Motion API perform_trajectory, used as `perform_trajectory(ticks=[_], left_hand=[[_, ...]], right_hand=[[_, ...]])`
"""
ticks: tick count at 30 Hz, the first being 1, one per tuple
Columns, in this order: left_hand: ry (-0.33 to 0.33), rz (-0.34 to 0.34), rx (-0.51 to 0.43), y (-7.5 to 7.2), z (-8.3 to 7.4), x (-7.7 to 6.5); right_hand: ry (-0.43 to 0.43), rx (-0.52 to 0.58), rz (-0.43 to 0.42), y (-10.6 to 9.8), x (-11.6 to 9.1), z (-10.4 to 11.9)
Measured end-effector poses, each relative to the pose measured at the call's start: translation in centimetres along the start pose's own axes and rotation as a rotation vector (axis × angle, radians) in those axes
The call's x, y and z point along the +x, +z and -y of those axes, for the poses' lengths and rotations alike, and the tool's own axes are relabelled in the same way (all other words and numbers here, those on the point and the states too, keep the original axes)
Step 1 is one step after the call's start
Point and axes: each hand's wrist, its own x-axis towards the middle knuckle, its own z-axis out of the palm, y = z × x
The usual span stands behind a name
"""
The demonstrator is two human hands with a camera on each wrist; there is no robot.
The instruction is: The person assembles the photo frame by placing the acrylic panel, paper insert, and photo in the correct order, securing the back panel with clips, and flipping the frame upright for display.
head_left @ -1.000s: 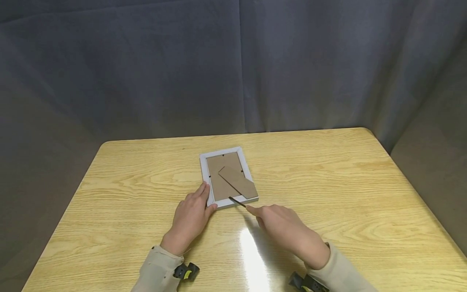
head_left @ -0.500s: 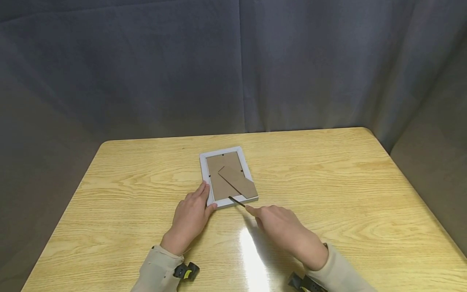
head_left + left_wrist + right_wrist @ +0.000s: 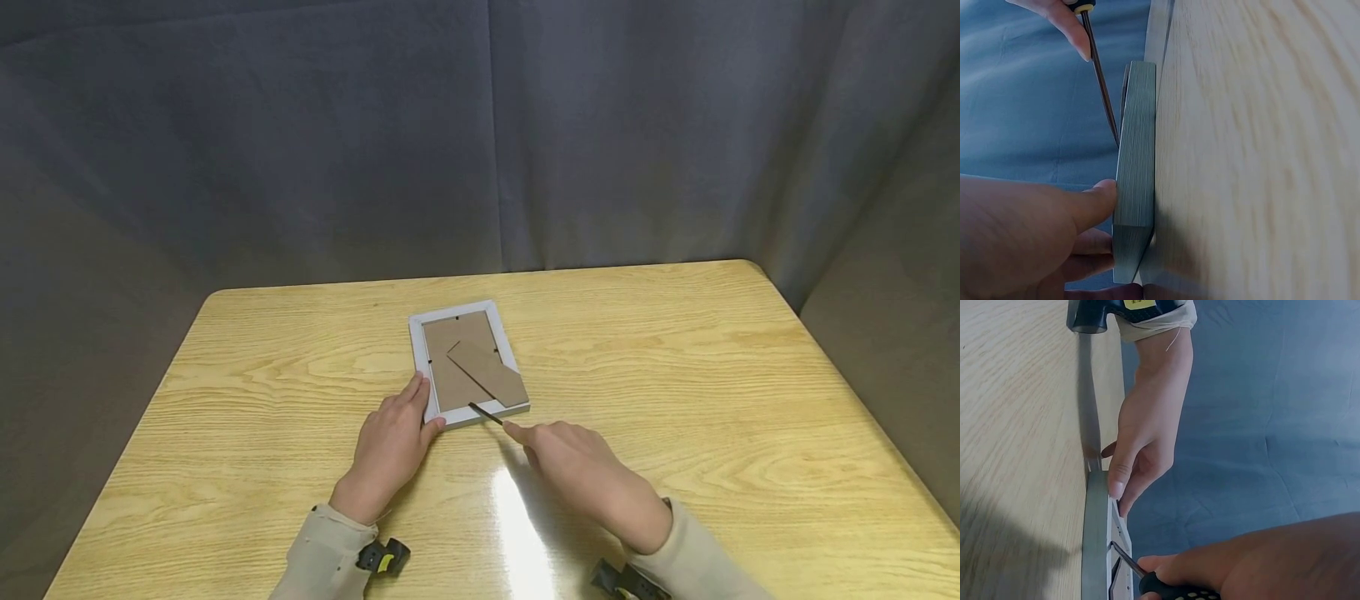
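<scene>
A picture frame [image 3: 457, 415] with a pale grey border lies back side up on the table. Its brown backing board [image 3: 448, 383] carries a slanted easel stand [image 3: 493, 375] and small dark tabs along its edges. My left hand [image 3: 392, 446] grips the near left corner, thumb at the near edge, fingers along the left side. In my right hand [image 3: 585, 467] is a screwdriver, its dark handle [image 3: 1179, 591] dotted with yellow. The index finger lies along the metal shaft [image 3: 1101, 81]. The screwdriver's tip meets the near inner edge of the border, left of the stand.
The wooden table [image 3: 712, 375] stretches out on both sides of the frame. Dark grey curtains [image 3: 337, 150] hang behind it and at both sides. Each wrist wears a black camera, such as the left camera [image 3: 384, 558]. A bright glare streak crosses the tabletop between the arms.
</scene>
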Motion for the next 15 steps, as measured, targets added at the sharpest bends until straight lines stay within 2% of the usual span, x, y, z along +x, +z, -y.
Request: perform_trajectory(ticks=[15], left_hand=[[-0.02,0.025,0.006,-0.24,-0.14,0.03]], right_hand=[[-0.031,-0.02,0.003,0.35,0.4,0.28]])
